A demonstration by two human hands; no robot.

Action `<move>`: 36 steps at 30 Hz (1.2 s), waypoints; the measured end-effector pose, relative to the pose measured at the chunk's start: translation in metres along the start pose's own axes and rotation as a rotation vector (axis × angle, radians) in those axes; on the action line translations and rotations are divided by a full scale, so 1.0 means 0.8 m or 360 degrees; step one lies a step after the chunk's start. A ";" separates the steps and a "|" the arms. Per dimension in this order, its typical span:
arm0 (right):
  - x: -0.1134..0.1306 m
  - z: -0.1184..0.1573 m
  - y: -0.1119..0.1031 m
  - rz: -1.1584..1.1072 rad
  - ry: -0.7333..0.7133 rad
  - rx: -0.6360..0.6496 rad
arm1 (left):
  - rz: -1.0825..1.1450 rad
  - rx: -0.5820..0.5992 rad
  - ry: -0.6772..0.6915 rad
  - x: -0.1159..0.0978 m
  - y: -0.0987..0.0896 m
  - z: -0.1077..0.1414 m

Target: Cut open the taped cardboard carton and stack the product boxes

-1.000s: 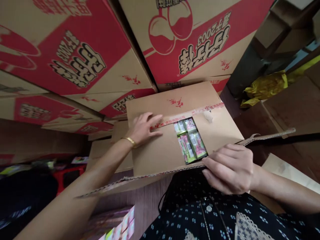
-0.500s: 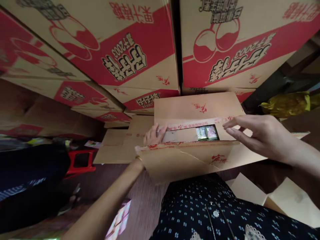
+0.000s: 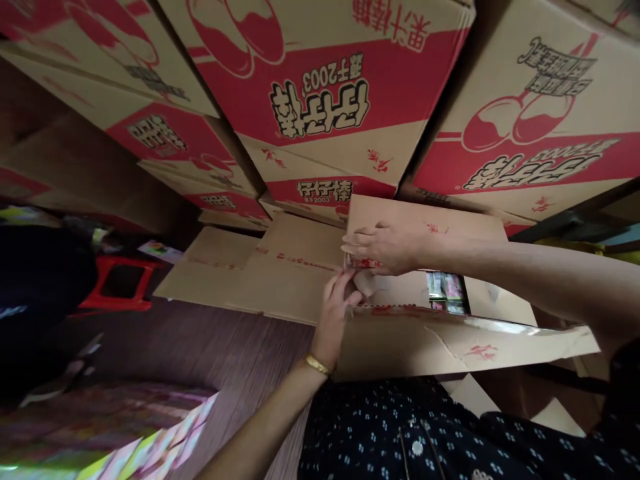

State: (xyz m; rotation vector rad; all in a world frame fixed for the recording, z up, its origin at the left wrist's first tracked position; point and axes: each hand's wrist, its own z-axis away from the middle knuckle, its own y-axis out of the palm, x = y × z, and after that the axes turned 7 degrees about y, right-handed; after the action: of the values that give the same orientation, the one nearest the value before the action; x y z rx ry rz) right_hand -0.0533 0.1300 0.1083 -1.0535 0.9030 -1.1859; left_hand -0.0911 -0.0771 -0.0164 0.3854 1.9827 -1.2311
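The head view shows the right hand (image 3: 383, 250) now across at the left end of the open brown cardboard box (image 3: 403, 289), so both hands meet at one corner. Its fingers lie extended and flat on the far flap (image 3: 375, 210), unclenched. The left hand (image 3: 336, 310) has fingers bent at that same end, beside crumpled clear tape (image 3: 366, 283); whether they pinch it, I can't tell. The box sits just in front of stacked red-and-tan cartons (image 3: 320, 73), its raised near flap (image 3: 395, 343) close to the wearer's dark patterned clothing (image 3: 380, 427). Small green-and-pink packets (image 3: 445, 287) show through a gap under the right forearm. Leftward, flattened cardboard (image 3: 295, 267) lies beside the box, with bare purplish floor (image 3: 240, 347) beyond, giving the left elbow room; behind, the cartons leave little.
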 end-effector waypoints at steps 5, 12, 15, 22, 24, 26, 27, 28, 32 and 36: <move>-0.002 -0.018 0.013 0.0192 -0.0078 0.0263 | 0.0126 0.0083 0.0163 0.001 0.000 0.033; -0.017 -0.013 0.020 -0.0131 0.0287 0.0145 | 0.0313 -0.0212 -0.0013 -0.005 -0.005 0.041; -0.005 -0.019 0.016 -0.0251 0.0310 0.0053 | 0.0447 -0.0369 -0.0265 0.005 -0.020 0.025; 0.019 -0.035 0.012 -0.0054 0.0243 0.0166 | 0.0328 -0.0057 -0.0159 0.016 -0.012 -0.007; 0.024 -0.035 0.013 0.0051 0.0192 0.0150 | 0.0277 -0.0067 -0.0133 0.011 -0.003 -0.004; 0.029 -0.033 0.017 0.0127 0.0138 0.0123 | 0.0252 -0.0104 -0.0138 0.008 0.003 0.001; 0.031 -0.031 0.020 0.0147 0.0114 0.0097 | 0.0246 -0.0114 -0.0141 0.008 0.004 0.004; 0.033 -0.030 0.024 0.0156 0.0095 0.0066 | 0.0244 -0.0117 -0.0142 0.009 0.004 0.005; 0.034 -0.025 0.036 0.0135 0.0096 -0.0036 | 0.0276 -0.0118 -0.0150 0.011 0.000 0.009; 0.028 -0.025 0.034 0.0070 0.0187 -0.0029 | 0.0280 -0.0144 -0.0179 0.013 -0.008 0.001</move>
State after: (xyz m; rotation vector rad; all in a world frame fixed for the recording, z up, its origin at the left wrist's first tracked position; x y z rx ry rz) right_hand -0.0614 0.1060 0.0762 -0.9814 1.0249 -1.2147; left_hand -0.1015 -0.0823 -0.0201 0.4264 1.8589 -1.0272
